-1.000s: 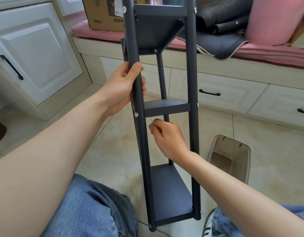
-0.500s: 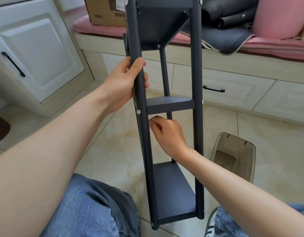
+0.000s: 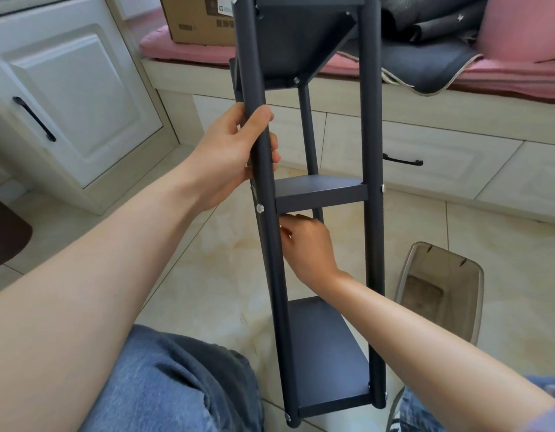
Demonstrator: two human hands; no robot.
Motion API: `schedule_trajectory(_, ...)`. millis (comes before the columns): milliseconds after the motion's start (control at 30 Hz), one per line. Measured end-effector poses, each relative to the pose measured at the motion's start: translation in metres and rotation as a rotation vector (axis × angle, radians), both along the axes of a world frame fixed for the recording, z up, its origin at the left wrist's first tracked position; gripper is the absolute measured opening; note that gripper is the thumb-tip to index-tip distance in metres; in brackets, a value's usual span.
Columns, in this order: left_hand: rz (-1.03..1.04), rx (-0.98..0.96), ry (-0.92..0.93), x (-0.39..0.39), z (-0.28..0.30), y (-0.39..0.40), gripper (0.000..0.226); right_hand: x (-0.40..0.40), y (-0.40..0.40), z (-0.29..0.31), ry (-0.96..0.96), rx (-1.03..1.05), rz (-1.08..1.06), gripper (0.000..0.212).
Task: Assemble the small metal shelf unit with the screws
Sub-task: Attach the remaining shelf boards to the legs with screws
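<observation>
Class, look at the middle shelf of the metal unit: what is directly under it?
Under the middle shelf is the right hand, fingers curled beside the front left post. The hand covers whatever it may be holding, and the shelf's underside is hidden.

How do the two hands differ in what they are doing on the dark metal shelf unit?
The left hand wraps around the front left post of the dark metal shelf unit, above the middle shelf; the right hand sits below that shelf, inside the frame. The left hand's fingers curl fully round the post; the right hand's fingertips are bunched beside it, anything held hidden. Both are bare.
</observation>
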State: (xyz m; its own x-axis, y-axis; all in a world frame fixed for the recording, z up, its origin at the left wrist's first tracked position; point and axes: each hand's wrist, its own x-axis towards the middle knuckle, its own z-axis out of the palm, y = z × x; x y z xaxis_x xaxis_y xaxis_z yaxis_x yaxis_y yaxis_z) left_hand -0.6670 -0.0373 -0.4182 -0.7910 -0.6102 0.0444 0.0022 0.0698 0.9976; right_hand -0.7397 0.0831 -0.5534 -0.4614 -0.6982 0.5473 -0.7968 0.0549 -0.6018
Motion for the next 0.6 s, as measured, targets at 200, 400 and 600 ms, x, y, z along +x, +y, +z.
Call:
schedule_trajectory(200, -0.014, -0.001, 0.005, 0.002, -0.001, -0.002, 0.029, -0.003, -0.008, -0.004, 0.035, 0.008, -0.029, 0.02)
schedule_trajectory(400, -0.026, -0.013, 0.009, 0.002, -0.002, -0.004, 0.03, 0.0, 0.0, -0.005, -0.001, 0.141, 0.017, 0.028)
schedule_trajectory(600, 0.021, -0.064, -0.001, 0.0, -0.001, -0.001, 0.032, 0.0, 0.03, 0.007, -0.024, 0.549, 0.09, 0.027)
